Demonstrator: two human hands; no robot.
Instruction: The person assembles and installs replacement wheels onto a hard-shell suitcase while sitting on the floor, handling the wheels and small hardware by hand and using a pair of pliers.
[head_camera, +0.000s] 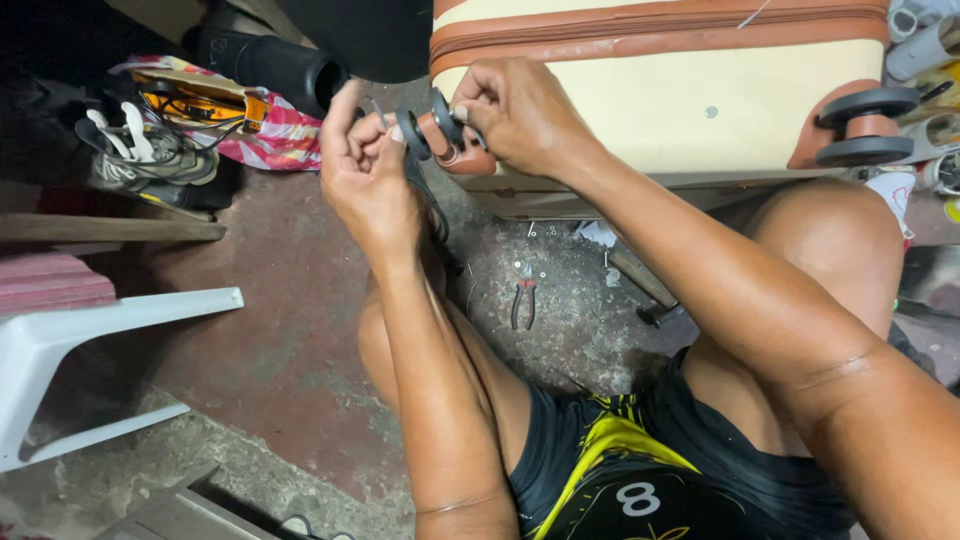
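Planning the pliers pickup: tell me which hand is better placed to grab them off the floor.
Probably the left hand: only its fingertips touch the wheel assembly, and the pliers lie nearly below it. The right hand has the firmer grip.

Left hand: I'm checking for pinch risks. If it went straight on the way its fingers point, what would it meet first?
Probably the suitcase wheel that the right hand holds; the left hand fingers already sit beside it, though depth is unclear.

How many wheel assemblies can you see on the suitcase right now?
2: one wheel assembly at the suitcase corner under the left hand and right hand; another wheel assembly at the right corner. Others may be hidden.
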